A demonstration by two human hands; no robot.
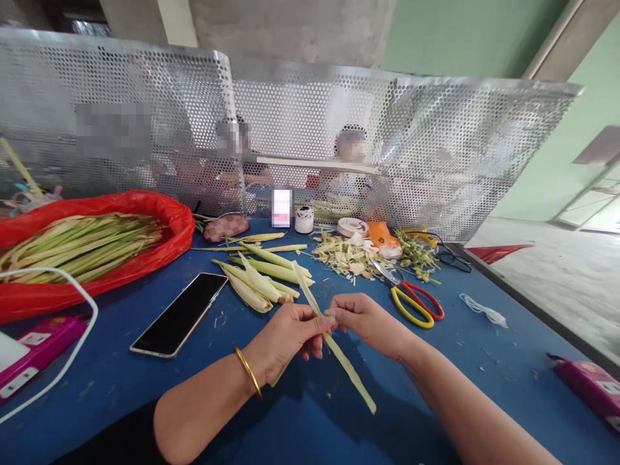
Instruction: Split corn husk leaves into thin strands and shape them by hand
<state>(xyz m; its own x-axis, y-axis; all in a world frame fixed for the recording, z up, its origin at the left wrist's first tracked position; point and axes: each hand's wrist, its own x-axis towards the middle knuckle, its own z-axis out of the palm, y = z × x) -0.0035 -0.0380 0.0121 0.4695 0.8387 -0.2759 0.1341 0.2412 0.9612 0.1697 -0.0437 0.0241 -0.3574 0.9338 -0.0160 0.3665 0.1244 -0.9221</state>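
Over blue table (455, 349), past phone (181, 313) left of the grip and husks (256, 284) just beyond it, pinching strip (352, 376) between fingertips of left hand (303, 329) and right hand (362, 318), perhaps risking a lengthwise split through uneven pulling, or knocking scissors (400, 283) right of the grip through wide swinging.

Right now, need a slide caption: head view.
Left hand and right hand pinch a pale leaf strip over a blue table, scissors to the right.

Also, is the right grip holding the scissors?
No, the scissors lie on the blue table, while the right grip is at the pale leaf strip.
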